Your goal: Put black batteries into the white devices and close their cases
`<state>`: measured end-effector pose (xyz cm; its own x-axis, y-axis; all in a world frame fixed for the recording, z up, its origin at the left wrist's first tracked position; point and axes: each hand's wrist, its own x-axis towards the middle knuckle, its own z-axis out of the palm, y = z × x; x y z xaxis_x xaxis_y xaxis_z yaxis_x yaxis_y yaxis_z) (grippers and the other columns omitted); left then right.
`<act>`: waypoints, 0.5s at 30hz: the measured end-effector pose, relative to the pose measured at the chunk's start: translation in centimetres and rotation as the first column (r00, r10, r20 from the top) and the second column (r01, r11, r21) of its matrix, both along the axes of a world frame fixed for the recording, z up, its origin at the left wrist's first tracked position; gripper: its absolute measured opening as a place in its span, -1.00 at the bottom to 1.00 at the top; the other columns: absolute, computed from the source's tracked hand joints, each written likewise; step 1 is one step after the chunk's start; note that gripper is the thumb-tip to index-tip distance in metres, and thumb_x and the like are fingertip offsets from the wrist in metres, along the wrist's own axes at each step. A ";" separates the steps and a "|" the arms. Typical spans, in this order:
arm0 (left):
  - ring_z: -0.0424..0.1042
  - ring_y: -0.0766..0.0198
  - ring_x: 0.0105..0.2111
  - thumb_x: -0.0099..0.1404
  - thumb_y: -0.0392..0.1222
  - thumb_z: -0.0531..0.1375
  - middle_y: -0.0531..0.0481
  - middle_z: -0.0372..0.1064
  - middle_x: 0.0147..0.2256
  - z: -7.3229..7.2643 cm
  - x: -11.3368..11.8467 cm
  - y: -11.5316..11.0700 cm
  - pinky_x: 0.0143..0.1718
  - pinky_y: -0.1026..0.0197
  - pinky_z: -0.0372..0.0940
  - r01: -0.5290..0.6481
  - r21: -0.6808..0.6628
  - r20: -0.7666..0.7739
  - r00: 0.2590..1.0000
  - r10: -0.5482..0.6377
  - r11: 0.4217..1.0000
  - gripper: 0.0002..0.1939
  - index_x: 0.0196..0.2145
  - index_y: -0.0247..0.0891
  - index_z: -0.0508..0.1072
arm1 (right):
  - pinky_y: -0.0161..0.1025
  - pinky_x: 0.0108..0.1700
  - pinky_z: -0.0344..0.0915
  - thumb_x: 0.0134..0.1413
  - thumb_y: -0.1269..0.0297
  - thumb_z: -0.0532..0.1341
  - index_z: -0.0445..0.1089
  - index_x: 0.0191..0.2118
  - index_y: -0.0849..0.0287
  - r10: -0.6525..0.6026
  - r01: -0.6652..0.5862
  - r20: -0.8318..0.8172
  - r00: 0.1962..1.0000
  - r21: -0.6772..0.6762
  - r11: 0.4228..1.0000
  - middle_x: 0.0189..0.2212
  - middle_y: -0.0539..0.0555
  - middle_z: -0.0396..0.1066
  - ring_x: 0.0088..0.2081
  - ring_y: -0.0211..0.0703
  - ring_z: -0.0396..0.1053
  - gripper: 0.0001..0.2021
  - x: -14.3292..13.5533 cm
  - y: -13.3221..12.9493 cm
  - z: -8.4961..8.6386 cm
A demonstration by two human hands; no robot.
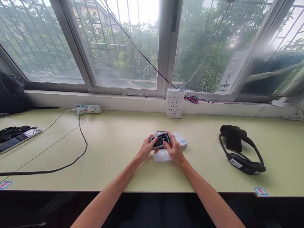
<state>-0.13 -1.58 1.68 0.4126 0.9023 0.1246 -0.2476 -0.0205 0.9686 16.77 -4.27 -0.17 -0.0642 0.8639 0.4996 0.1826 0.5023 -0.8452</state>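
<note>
Both my hands hold a small device (161, 140) with a black battery showing in its face, tilted up toward me above the table. My left hand (146, 148) pinches its left side with the thumb on top. On the other side, my right hand (175, 150) grips the right edge, its thumb lying over the lower right of the battery. Under and beyond my hands are flat white pieces: a white cover (163, 155) with small print lies nearest me, and a rounded white item (180, 139) with a blue label sits to the right.
On the yellow-green table (114, 139), a black headset strap (247, 163) with a dark phone-like slab (233, 138) lies right. White boxes (175, 104) stand by the window. A power strip (87, 109), black cable (85, 148) and tablet (19, 139) are left.
</note>
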 end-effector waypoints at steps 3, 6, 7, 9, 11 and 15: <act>0.32 0.38 -0.71 0.24 0.14 0.20 0.05 0.41 -0.52 -0.1 0.0 0.0 -0.71 0.34 0.16 -0.001 0.010 -0.003 1.000 0.001 1.000 -0.59 -0.22 -0.24 0.21 | -0.14 -0.27 0.52 0.23 0.17 0.14 0.06 0.27 0.15 0.018 -0.019 -0.041 0.999 -0.031 0.999 -0.22 0.14 0.50 -0.34 -0.07 0.53 -0.47 0.0 0.1 -0.2; 0.32 0.38 -0.72 0.24 0.15 0.20 0.07 0.39 -0.54 -0.1 0.0 0.1 -0.71 0.35 0.15 0.000 0.011 -0.002 1.000 0.000 1.000 -0.59 -0.23 -0.23 0.20 | -0.14 -0.28 0.52 0.22 0.17 0.16 0.06 0.27 0.16 0.022 -0.025 -0.060 0.998 -0.054 0.998 -0.25 0.13 0.51 -0.35 -0.07 0.53 -0.45 0.1 0.2 -0.3; 0.32 0.38 -0.72 0.24 0.15 0.20 0.08 0.39 -0.54 -0.1 0.0 0.1 -0.71 0.35 0.15 0.000 0.011 -0.002 1.000 0.000 1.000 -0.59 -0.24 -0.23 0.20 | -0.14 -0.28 0.52 0.21 0.17 0.16 0.07 0.27 0.17 0.021 -0.025 -0.065 0.998 -0.062 0.998 -0.25 0.13 0.51 -0.35 -0.07 0.52 -0.44 0.1 0.2 -0.4; 0.32 0.38 -0.72 0.24 0.14 0.20 0.08 0.39 -0.54 -0.1 0.0 0.1 -0.71 0.35 0.16 0.001 0.011 0.000 1.000 -0.001 1.000 -0.60 -0.24 -0.22 0.20 | -0.13 -0.26 0.52 0.20 0.16 0.18 0.08 0.27 0.18 0.025 -0.031 -0.081 0.996 -0.081 0.996 -0.24 0.15 0.50 -0.33 -0.06 0.52 -0.43 0.0 0.2 -0.3; 0.32 0.38 -0.72 0.25 0.13 0.20 0.08 0.39 -0.54 -0.2 0.0 0.2 -0.71 0.34 0.16 0.002 0.014 0.003 1.000 -0.002 1.000 -0.61 -0.25 -0.22 0.19 | -0.12 -0.22 0.52 0.19 0.15 0.19 0.10 0.26 0.19 0.031 -0.042 -0.103 0.994 -0.101 0.994 -0.20 0.16 0.49 -0.30 -0.06 0.52 -0.43 0.0 0.1 -0.2; 0.33 0.37 -0.72 0.24 0.13 0.21 0.08 0.39 -0.53 -0.3 0.0 0.2 -0.71 0.34 0.17 -0.002 0.016 0.004 1.000 0.002 1.000 -0.61 -0.26 -0.22 0.20 | -0.12 -0.19 0.51 0.17 0.13 0.20 0.11 0.25 0.19 0.036 -0.053 -0.128 0.991 -0.129 0.990 -0.19 0.16 0.48 -0.28 -0.06 0.51 -0.43 -0.1 -0.1 0.2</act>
